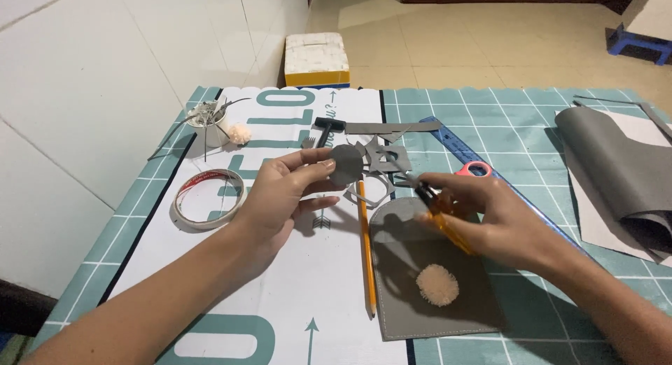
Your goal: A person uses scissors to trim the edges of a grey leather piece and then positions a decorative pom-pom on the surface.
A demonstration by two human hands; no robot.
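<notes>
Hands first: left hand point(283, 190) is raised off the counter point(490, 120), thumb and fingertips pinching a small round grey felt disc point(346, 164) by its left edge, so most of the disc stays exposed toward the other hand. Right hand point(490, 221) is closed around a yellow-orange handled cutting tool point(444, 221), blades or tip aimed up-left at the disc; blurred, so I cannot tell whether the tip touches it.

Disc sits in the air between both hands, above the grey offcuts, not on the counter.

Layout around them reads as a working spread:
- Grey felt offcuts with cut-out holes point(381, 162) lie just beyond the disc, apparently the scrap left from cutting shapes.
- Yellow wooden pencil point(366, 246) lies lengthwise between the hands, along the left edge of a grey felt panel with a rounded top point(434, 281).
- Peach fluffy pompom point(437, 284) rests on that panel near its middle.
- Roll of clear double-sided tape with a red liner point(208, 198) lies flat left of the left hand, within reach.
- Small white cup of metal pins point(208, 123) stands at the far left, with a second peach pompom point(240, 133) beside it.
- Blue plastic ruler point(455, 144) runs diagonally behind the right hand; red-handled scissors point(476, 170) partly hidden by it.
- Folded grey felt sheet point(616, 172) parked far right, away from the cutting.
</notes>
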